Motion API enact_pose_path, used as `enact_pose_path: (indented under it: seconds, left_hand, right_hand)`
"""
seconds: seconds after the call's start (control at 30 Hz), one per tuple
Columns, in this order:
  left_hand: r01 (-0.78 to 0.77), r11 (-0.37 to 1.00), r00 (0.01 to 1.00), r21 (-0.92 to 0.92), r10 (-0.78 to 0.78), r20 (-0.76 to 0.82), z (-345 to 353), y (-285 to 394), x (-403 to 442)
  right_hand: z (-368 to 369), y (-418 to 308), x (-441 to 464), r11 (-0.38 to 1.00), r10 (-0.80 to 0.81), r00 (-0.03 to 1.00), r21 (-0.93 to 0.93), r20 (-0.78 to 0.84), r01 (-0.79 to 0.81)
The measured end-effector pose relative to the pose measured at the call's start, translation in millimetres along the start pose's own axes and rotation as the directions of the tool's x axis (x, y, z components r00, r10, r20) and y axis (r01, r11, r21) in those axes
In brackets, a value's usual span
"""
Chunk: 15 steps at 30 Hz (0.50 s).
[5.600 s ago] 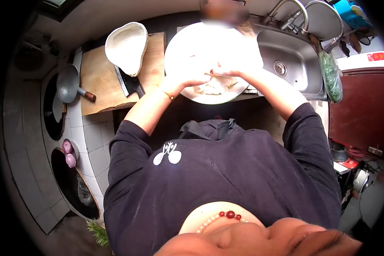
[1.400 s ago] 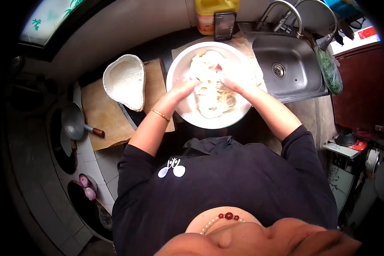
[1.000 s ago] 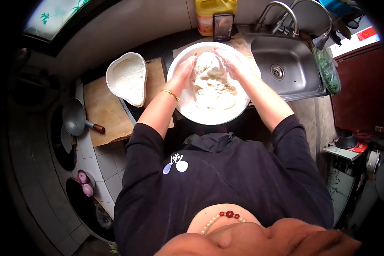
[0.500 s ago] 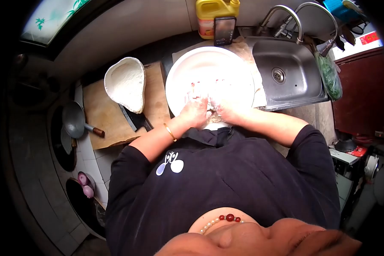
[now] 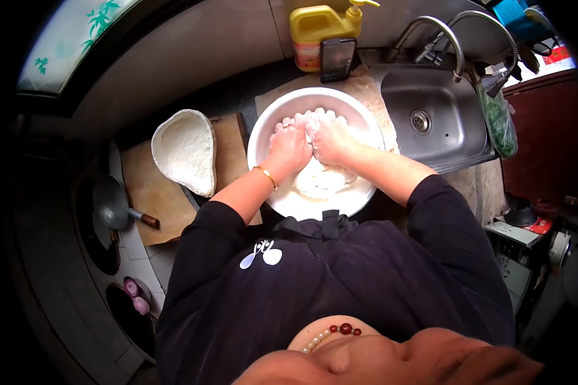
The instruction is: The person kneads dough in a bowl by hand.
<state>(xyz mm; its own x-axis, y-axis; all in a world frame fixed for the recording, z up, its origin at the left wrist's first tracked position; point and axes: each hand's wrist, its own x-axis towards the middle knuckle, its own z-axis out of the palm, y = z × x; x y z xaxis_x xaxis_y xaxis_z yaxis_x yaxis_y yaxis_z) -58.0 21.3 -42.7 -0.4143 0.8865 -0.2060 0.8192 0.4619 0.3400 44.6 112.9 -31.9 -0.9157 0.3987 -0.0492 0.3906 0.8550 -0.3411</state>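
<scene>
A lump of pale dough lies in a large white basin in front of my body. My left hand, dusted with flour and with a gold bangle at the wrist, presses the far part of the dough with its fingers curled. Close beside it, my right hand is also curled and pushed into the dough, its knuckles toward the basin's far wall. Both palms and the dough under them are hidden.
Left of the basin, a bowl of flour stands on a wooden board. A phone leans against a yellow jug behind the basin. To the right is a metal sink with a tap.
Both hands have moved from the basin's near side to its far side, uncovering the near part of the dough. The view has shifted slightly.
</scene>
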Motion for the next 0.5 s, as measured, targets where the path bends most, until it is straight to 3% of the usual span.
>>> enact_pose_path:
  seconds: [0.1,0.2,0.23,0.33,0.37,0.5]
  left_hand:
    - [-0.022,0.999,0.999,-0.039,0.021,-0.024,2.6,-3.3,1.5]
    - [-0.073,0.995,0.997,-0.065,0.074,0.013,0.5,-10.1,-6.1]
    - [-0.132,0.985,0.991,-0.11,0.134,0.011,-0.5,-14.5,-9.4]
    - [-0.19,0.949,0.98,-0.254,0.197,0.002,-19.2,-8.0,-41.6]
    - [-0.277,0.947,0.959,-0.159,0.264,-0.099,-12.6,-12.5,-50.6]
    - [-0.414,0.907,0.91,0.083,0.416,-0.006,-26.9,-0.7,-92.4]
  right_hand:
    - [2.4,-3.6,2.4,0.996,0.081,0.995,-0.045,0.052,-0.078]
    - [2.3,-0.3,-1.8,0.994,0.053,0.989,-0.1,0.135,-0.039]
    - [-15.7,-5.7,2.8,0.993,0.12,0.939,-0.029,0.321,-0.117]
    - [-28.0,20.1,7.4,0.976,-0.1,0.951,0.213,0.294,0.036]
    - [-33.8,21.3,2.3,0.984,-0.074,0.965,0.178,0.253,0.028]
    - [-41.4,8.3,-9.3,0.994,-0.003,0.908,-0.096,0.419,0.048]
